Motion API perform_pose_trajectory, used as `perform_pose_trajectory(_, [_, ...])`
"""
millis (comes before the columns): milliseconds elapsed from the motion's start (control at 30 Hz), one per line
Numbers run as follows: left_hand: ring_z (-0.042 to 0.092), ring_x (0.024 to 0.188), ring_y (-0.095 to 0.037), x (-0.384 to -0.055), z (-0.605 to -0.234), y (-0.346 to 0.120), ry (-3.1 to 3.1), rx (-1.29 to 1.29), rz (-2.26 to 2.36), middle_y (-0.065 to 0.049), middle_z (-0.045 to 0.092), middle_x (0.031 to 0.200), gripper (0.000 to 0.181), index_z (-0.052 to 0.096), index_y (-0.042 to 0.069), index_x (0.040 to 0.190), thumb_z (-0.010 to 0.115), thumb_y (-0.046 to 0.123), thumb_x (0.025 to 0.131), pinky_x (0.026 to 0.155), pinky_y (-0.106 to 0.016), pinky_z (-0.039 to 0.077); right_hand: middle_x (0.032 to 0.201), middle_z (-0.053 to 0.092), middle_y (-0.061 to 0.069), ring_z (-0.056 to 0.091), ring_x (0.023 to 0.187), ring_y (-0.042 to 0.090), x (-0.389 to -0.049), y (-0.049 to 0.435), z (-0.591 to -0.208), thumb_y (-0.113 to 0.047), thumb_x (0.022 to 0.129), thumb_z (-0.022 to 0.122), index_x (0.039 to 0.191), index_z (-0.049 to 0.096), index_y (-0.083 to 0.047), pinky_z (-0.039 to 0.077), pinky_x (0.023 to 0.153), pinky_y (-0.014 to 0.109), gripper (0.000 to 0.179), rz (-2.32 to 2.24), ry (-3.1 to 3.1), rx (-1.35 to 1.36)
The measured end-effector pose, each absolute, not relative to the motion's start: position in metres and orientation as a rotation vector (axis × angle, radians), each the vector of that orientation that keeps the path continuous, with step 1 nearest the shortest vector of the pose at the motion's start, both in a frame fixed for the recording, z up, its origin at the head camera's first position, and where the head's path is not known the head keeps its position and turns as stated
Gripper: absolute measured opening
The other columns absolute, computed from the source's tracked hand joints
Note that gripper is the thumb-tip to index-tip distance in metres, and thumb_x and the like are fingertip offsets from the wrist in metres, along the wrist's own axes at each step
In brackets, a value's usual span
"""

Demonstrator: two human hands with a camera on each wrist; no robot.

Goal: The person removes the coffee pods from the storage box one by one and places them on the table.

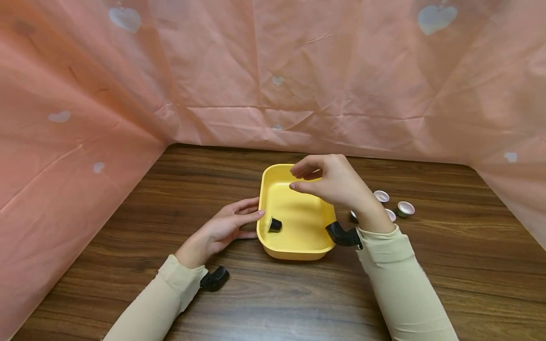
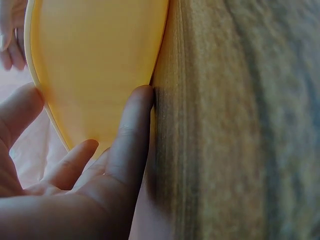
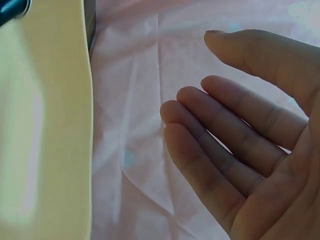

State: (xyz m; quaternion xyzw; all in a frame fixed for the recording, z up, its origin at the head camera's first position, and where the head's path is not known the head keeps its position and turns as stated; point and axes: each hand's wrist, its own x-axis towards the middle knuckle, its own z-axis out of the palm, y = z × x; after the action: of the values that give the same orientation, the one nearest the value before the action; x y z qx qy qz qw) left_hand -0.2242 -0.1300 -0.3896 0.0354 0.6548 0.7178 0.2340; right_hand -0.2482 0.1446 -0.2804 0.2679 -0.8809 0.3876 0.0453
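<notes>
A yellow plastic basin [image 1: 298,227] stands on the table, with one black coffee capsule [image 1: 275,225] lying on its side near the left wall. My left hand [image 1: 228,225] rests against the basin's left side. In the left wrist view its thumb [image 2: 27,102] touches the rim, while the fairly straight fingers [image 2: 131,132] lie spread along the outer wall. Above the basin's far right part, my right hand [image 1: 332,177] is raised. The right wrist view shows its fingers [image 3: 225,130] loosely bent, the thumb apart, and nothing between them.
To the basin's right, several more coffee capsules sit foil-side up, one [image 1: 405,208] farthest right and another [image 1: 381,196] farther back; the right wrist partly covers this group. Pink cloth [image 1: 222,94] with pale hearts hangs behind and beside the wooden table [image 1: 192,175].
</notes>
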Motion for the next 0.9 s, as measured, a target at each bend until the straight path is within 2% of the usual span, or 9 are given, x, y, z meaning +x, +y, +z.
perform_pose_trajectory(300, [0.058, 0.14, -0.026, -0.223, -0.388, -0.127, 1.784, 0.107, 1.962, -0.017, 0.048, 0.167, 0.063, 0.038, 0.011, 0.166, 0.064, 0.017, 0.109, 0.108, -0.05, 0.06, 0.104, 0.082, 0.005, 0.076, 0.099, 0.02, -0.26, 0.117, -0.289, -0.018, 0.088, 0.089, 0.108, 0.083, -0.01, 0.065, 0.094, 0.04, 0.022, 1.262, -2.668, 0.841])
perform_pose_trajectory(533, [0.059, 0.139, -0.026, -0.223, -0.39, -0.126, 1.78, 0.118, 1.97, -0.018, 0.047, 0.167, 0.063, 0.038, 0.009, 0.166, 0.063, 0.018, 0.109, 0.107, -0.05, 0.06, 0.107, 0.082, 0.012, 0.076, 0.101, 0.023, -0.269, 0.104, -0.296, -0.017, 0.09, 0.087, 0.11, 0.082, -0.006, 0.065, 0.096, 0.042, 0.023, 1.261, -2.674, 0.848])
perform_pose_trajectory(900, [0.059, 0.139, -0.024, -0.221, -0.394, -0.117, 1.764, 0.105, 1.975, -0.016, 0.047, 0.168, 0.061, 0.04, 0.01, 0.165, 0.063, 0.017, 0.109, 0.108, -0.051, 0.06, 0.103, 0.082, 0.007, 0.076, 0.096, 0.022, -0.281, 0.091, -0.314, -0.02, 0.092, 0.084, 0.111, 0.081, -0.005, 0.062, 0.089, 0.041, 0.024, 1.078, -2.777, 0.836])
